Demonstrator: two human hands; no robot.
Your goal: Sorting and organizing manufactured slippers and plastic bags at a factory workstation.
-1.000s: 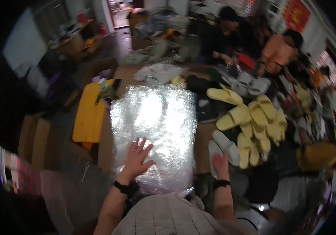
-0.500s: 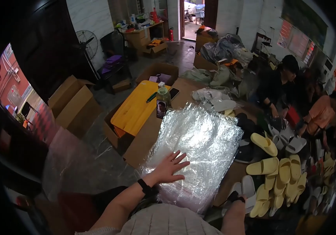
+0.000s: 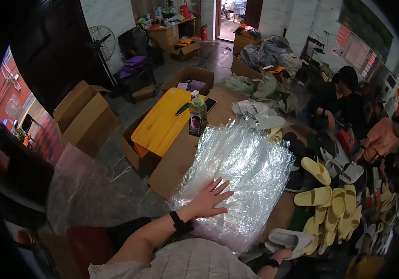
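Note:
My left hand [image 3: 210,200] lies flat with spread fingers on a stack of shiny clear plastic bags or sheets [image 3: 250,160]. The stack covers much of the cardboard-topped surface in front of me. Down at the right, my right hand [image 3: 280,255] grips light grey slide slippers [image 3: 294,239] by their near end; at least two seem to be there, one partly behind the other. My right fingers are partly hidden by the slippers. Just beyond them rests a pile of pale yellow slippers [image 3: 338,202].
A bottle [image 3: 198,111], a phone [image 3: 211,105] and an orange-yellow board [image 3: 160,123] are beyond the plastic. Wrapped grey slippers [image 3: 262,114] sit at the far edge. Cardboard boxes [image 3: 88,116] stand left. Two people [image 3: 341,102] work at the right.
My right hand has taken hold of the grey slippers and lifted them slightly from beside the yellow pile. My left hand stays flat on the plastic, a little further right in view.

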